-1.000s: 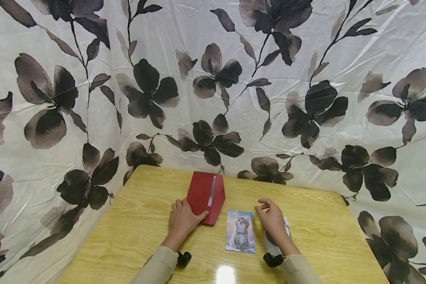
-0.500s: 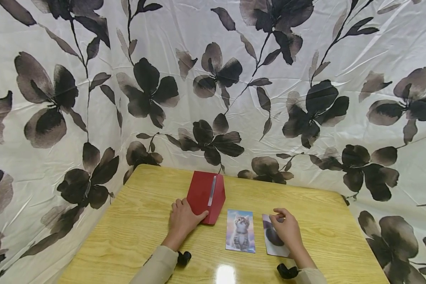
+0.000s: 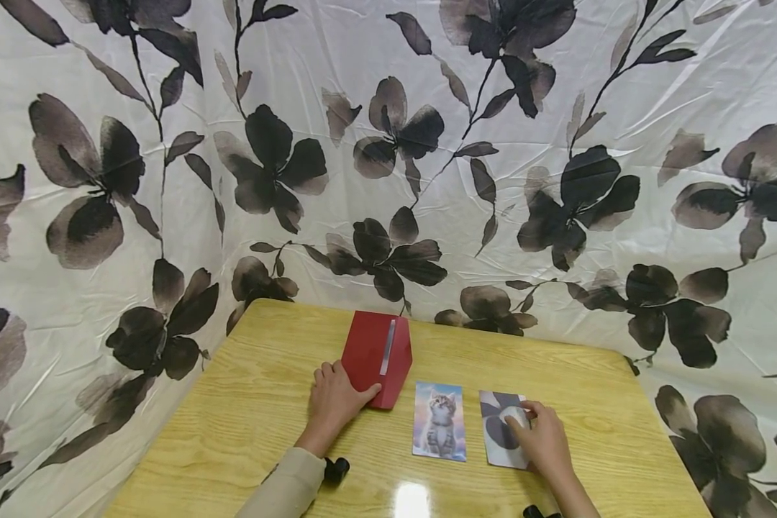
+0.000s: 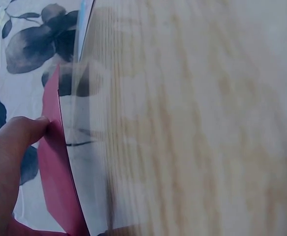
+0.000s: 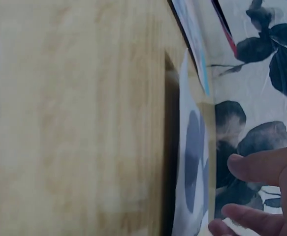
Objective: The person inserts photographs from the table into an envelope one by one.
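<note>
A red envelope [image 3: 370, 351] with a pale strip along its pointed flap lies on the table. My left hand [image 3: 337, 398] rests over its near left part, thumb pressing on the flap side and fingers spread at the left edge. The left wrist view shows the thumb [image 4: 31, 129] on the envelope's surface. A kitten picture card [image 3: 439, 424] lies flat right of the envelope. Farther right is a white card with grey and dark round shapes [image 3: 497, 410]. My right hand [image 3: 547, 439] hovers at that card's right edge, its fingers apart with nothing between them.
The yellow wood-grain table [image 3: 596, 410] meets a white cloth backdrop [image 3: 466, 237] printed with dark flowers. A bright light reflection shows near the table's front. Black wrist cameras sit on both wrists.
My right hand has moved right and toward me from beside the kitten card, uncovering more of the grey-patterned card. The left hand and the envelope have stayed in place.
</note>
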Demonstrator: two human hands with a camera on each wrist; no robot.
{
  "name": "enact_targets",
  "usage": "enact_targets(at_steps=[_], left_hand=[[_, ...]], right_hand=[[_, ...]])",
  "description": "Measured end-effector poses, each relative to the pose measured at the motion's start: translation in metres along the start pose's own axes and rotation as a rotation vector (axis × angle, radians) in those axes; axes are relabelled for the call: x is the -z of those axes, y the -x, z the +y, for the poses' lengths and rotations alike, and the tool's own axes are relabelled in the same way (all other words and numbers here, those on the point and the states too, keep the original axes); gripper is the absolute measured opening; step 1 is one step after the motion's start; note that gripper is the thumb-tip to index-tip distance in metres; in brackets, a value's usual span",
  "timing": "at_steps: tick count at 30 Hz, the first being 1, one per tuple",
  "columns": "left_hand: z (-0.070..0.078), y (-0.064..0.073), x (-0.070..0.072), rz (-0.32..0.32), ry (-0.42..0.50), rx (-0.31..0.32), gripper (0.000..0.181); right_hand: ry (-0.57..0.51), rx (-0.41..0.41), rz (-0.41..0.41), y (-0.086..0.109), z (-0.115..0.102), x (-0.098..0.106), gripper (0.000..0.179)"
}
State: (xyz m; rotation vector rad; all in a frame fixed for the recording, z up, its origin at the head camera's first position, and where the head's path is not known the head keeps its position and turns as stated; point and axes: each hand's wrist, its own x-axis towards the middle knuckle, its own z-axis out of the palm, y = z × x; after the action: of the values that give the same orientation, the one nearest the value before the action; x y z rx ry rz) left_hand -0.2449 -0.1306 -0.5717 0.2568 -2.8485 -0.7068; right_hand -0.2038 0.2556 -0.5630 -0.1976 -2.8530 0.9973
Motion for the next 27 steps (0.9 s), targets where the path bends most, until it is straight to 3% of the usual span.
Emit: enact_targets(at_steps=[7,18,27], left_hand=[[-0.001,0.0,-0.002,-0.003,-0.009,0.006,0.099],[-0.001,-0.002,-0.002,0.005,-0.018,0.008,0.099],[-0.002,-0.002,-0.002,-0.011,-0.015,0.012,0.1]], right_hand=[[0.102,0.0,-0.019,0.011,0.008,0.004,0.067],[0.158,-0.028,-0.082,0.022,0.013,0.013,0.085],[0.181,-0.051,-0.109,0.024,0.015,0.014,0.076]])
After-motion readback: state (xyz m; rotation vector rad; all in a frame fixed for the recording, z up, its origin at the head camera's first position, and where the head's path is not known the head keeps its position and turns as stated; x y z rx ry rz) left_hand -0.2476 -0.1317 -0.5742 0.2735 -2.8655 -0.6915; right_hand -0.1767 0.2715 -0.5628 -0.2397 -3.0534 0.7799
